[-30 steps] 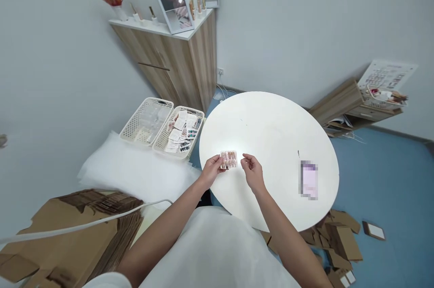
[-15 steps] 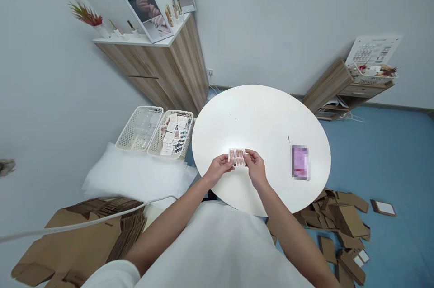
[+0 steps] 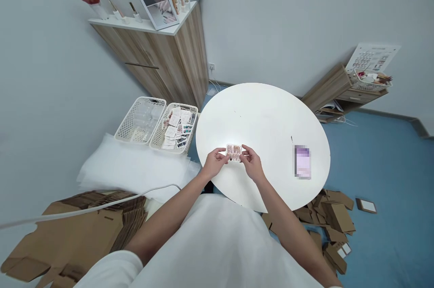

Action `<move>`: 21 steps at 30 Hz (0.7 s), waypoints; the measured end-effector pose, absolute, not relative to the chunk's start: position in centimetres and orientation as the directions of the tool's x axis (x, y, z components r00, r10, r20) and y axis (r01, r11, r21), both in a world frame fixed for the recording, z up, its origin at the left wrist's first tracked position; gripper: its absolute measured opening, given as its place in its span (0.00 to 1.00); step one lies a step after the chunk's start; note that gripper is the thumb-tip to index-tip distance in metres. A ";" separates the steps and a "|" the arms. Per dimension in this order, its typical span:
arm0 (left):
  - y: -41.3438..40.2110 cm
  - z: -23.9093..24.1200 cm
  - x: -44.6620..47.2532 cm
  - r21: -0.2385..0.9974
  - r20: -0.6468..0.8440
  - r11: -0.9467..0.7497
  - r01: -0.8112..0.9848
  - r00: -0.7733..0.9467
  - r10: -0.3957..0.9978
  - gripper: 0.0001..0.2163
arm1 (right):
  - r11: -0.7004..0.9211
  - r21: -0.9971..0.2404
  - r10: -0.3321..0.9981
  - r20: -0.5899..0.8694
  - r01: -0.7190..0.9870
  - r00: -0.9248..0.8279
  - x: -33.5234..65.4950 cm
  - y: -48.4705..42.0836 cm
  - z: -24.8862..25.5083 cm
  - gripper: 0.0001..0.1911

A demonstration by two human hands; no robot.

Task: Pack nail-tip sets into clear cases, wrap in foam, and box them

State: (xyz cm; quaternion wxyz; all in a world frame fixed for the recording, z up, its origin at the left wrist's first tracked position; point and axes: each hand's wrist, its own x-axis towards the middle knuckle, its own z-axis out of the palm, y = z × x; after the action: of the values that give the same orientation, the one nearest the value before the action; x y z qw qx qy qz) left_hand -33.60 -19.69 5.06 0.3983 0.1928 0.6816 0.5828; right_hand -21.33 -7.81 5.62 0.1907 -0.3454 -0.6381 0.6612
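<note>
**Clear plastic nail pack (image 3: 233, 152) pinched between both hands above the round table (image 3: 264, 111)**

Brown cardboard flats (image 3: 68, 238) lie stacked at the far left, too tightly layered to count, with one white padded sheet (image 3: 129, 168) just beyond them. On that sheet stand two white baskets side by side. The left basket (image 3: 139, 120) seems to hold only clear trays. The right basket (image 3: 195, 114) is filled with small cards and nail packs, too many and too small to count.

One wooden cabinet (image 3: 162, 57) stands behind the baskets against the wall, with two framed pictures on top.

At the near edge of the table, the left hand (image 3: 214, 163) grips the left end of the nail pack with its fingertips closed on it. The right hand (image 3: 251, 163) closes on the right end in the same way. This single pack is lifted just clear of the tabletop, between the two hands. The nails inside are pinkish, and their number cannot be made out.

Judging by how things lie, one pack is out and in hand, while the rest sit in the right basket. Nothing finished is set down on the table.

Further right, one blurred purple item (image 3: 302, 162) lies flat on the table, well apart from the hands. Cardboard scraps (image 3: 332, 224) litter the blue floor below the table's right edge, and one low shelf (image 3: 339, 93) stands against the wall.
</note>
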 end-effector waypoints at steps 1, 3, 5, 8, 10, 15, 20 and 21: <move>-19.9 5.0 -33.9 0.952 -0.303 0.257 -0.165 -0.607 0.735 0.24 | -0.083 -0.973 0.650 -0.215 0.213 -0.729 -21.4 -7.7 5.6 0.28; -20.5 5.0 -34.8 0.956 -0.272 0.283 -0.077 -0.592 0.759 0.27 | -0.007 -0.967 0.577 -0.211 0.254 -0.789 -21.8 -7.5 5.7 0.32; -21.0 5.1 -35.8 0.953 -0.247 0.304 0.003 -0.575 0.780 0.28 | 0.080 -0.956 0.534 -0.198 0.283 -0.822 -22.4 -7.3 5.6 0.35; -21.7 5.0 -37.4 0.952 -0.229 0.302 0.053 -0.534 0.814 0.31 | 0.174 -0.938 0.503 -0.177 0.299 -0.846 -23.5 -7.2 5.0 0.35; -22.0 4.9 -38.5 0.954 -0.224 0.293 0.063 -0.500 0.837 0.35 | 0.209 -0.931 0.494 -0.164 0.300 -0.854 -24.2 -7.2 4.5 0.34; -22.3 4.0 -40.5 0.946 -0.208 0.298 0.125 -0.470 0.858 0.35 | 0.258 -0.907 0.464 -0.185 0.332 -0.866 -25.7 -7.3 3.4 0.34; -22.5 2.8 -42.0 0.914 -0.230 0.343 0.217 -0.421 0.878 0.33 | 0.303 -0.875 0.428 -0.230 0.378 -0.874 -26.9 -7.3 2.9 0.33; -22.6 2.5 -42.2 0.906 -0.232 0.349 0.238 -0.412 0.881 0.32 | 0.315 -0.866 0.421 -0.238 0.387 -0.875 -27.1 -7.3 2.8 0.33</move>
State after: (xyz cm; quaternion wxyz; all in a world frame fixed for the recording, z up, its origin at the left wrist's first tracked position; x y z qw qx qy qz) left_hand -42.25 -22.57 2.54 0.3821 0.3849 0.7270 0.4210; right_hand -27.11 -7.33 2.77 0.0162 -0.2492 -0.8108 0.5293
